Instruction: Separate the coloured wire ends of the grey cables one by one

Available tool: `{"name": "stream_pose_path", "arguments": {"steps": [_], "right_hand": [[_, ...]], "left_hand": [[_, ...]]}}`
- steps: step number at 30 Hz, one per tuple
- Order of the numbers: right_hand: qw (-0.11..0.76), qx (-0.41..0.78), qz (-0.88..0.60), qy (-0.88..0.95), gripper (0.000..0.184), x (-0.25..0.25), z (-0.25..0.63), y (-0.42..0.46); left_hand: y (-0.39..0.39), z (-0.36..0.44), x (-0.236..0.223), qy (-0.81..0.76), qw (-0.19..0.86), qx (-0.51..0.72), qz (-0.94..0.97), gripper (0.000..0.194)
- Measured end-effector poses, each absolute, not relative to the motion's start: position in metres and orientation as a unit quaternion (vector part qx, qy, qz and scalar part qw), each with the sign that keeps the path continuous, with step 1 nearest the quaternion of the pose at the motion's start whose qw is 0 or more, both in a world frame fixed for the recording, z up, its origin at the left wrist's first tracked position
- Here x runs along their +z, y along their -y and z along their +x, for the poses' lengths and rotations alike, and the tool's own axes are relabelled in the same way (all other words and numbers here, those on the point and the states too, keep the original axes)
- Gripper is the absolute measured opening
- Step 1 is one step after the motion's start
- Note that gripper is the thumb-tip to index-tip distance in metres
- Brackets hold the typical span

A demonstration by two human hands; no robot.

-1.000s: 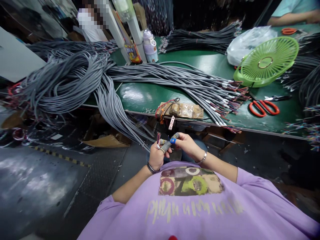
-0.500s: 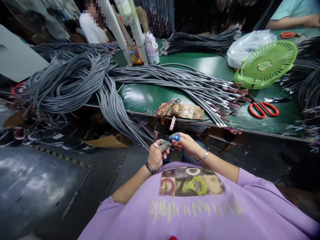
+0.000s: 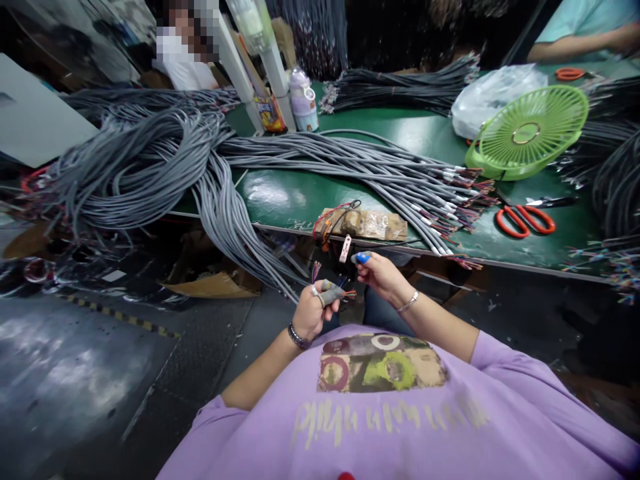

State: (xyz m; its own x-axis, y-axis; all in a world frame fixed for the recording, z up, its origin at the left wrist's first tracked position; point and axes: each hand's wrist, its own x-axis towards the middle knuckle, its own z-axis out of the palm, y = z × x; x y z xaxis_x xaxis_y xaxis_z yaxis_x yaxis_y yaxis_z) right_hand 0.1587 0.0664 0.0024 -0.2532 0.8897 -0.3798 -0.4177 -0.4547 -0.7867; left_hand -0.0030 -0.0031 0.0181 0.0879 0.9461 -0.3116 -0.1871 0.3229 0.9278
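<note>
My left hand is closed around the end of a grey cable, with its thin coloured wires fanning out past the fingertips. More wire ends stick up beside the thumb. Grey wrapping covers some of these fingers. To the right and a little higher, my right hand is pinched, apart from the wires; blue and grey wrapping covers its fingertips. Whatever lies in that pinch is too small to make out. Close by hangs a pale pink strip with holes, at the bench edge below a taped cardboard piece.
Grey cables lie in a long bundle across the green bench, with a large coil at left. Orange-handled scissors, a green fan, a plastic bag and a bottle stand around. Two people work beyond.
My right hand has moved away from the left, up and to the right, off the wires. My left hand stays nearly in place, and the coloured wire ends now show.
</note>
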Motion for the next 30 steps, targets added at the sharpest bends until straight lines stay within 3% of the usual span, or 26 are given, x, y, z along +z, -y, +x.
{"name": "stream_pose_path", "arguments": {"steps": [9,12,17,24,30], "right_hand": [[0.334,0.842,-0.329,0.268,0.041,0.012,0.150,-0.093],[0.374,0.815,-0.322,0.302,0.037,0.009,0.143,-0.095],[0.503,0.660,-0.413,0.374,0.045,-0.001,0.134,-0.091],[0.432,0.804,-0.317,0.257,0.052,-0.001,0.126,-0.095],[0.450,0.801,-0.334,0.208,0.046,0.000,0.122,-0.099]], "left_hand": [[-0.021,-0.002,0.021,-0.435,0.702,0.477,0.302,0.023],[-0.026,0.000,0.023,-0.427,0.712,0.478,0.286,0.023],[-0.032,0.001,0.026,-0.418,0.728,0.476,0.263,0.023],[-0.036,0.006,0.025,-0.425,0.734,0.471,0.243,0.027],[-0.036,0.007,0.019,-0.432,0.731,0.469,0.244,0.027]]}}
